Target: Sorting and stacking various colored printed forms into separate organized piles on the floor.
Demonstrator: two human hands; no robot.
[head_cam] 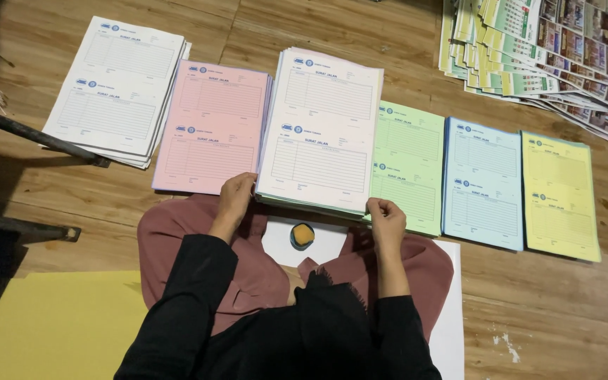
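Squaring a thick pile of printed forms on the wooden floor point(388, 42).

Left hand point(235, 197) pinching the near left corner of the central white-topped stack point(321, 130), right hand point(385, 218) clamped on the near right corner. Pink stack point(212, 127) just left of the grip, green stack point(409, 165) tucked under the right. Best kept level, edges tapped flush, thumbs on top.

I see form stacks in a row — white point(117, 88), pink point(212, 127), a white-topped centre stack point(321, 127) with ruled blue print, then green point(409, 165), blue point(483, 183), yellow point(559, 193). My sleeves point(184, 309) are black, my lap cloth point(170, 239) dusty maroon. The floor point(550, 309) is brown wood — a yellow sheet point(58, 324) lies at lower left, multicoloured calendars point(550, 49) at upper right.
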